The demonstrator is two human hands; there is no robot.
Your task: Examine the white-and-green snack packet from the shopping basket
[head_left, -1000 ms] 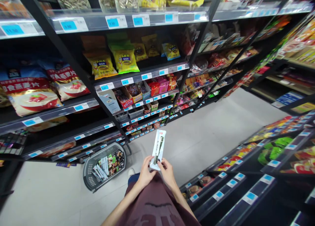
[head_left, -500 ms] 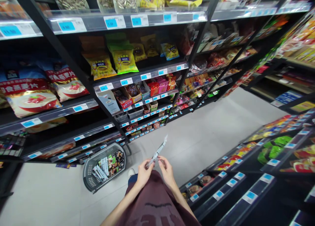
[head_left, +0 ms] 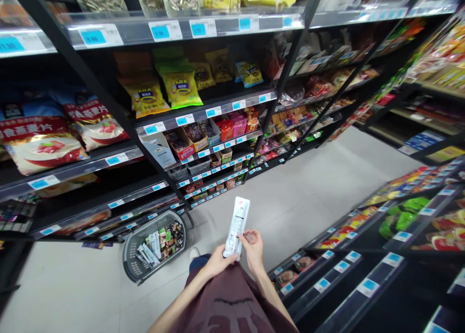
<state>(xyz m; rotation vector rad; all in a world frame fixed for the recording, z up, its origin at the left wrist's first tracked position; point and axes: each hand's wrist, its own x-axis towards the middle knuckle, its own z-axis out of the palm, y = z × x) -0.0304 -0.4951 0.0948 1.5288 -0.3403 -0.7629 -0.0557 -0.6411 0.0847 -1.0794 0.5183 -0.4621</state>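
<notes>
A long white packet (head_left: 237,226) with small print is held upright in front of the dark maroon shirt, its flat face towards me. My left hand (head_left: 219,261) is closed on its lower end, thumb across the front. At the packet's right edge, my right hand (head_left: 252,246) has its fingers curled, with thumb and fingertip against the packet. On the floor to the left stands a grey basket (head_left: 131,255) holding several similar white packets (head_left: 149,248) and other small dark and green packs (head_left: 170,240).
Shelves with yellow snack bags (head_left: 181,88), small boxes (head_left: 184,146) and large red-and-white bags (head_left: 41,142) rise in front and to the left. A low display with green packs (head_left: 403,217) lies on the right. Grey floor (head_left: 308,192) runs between them.
The white packet has turned from edge-on to flat face towards me. My right hand has shifted right and up, its fingers now more curled at the packet's edge.
</notes>
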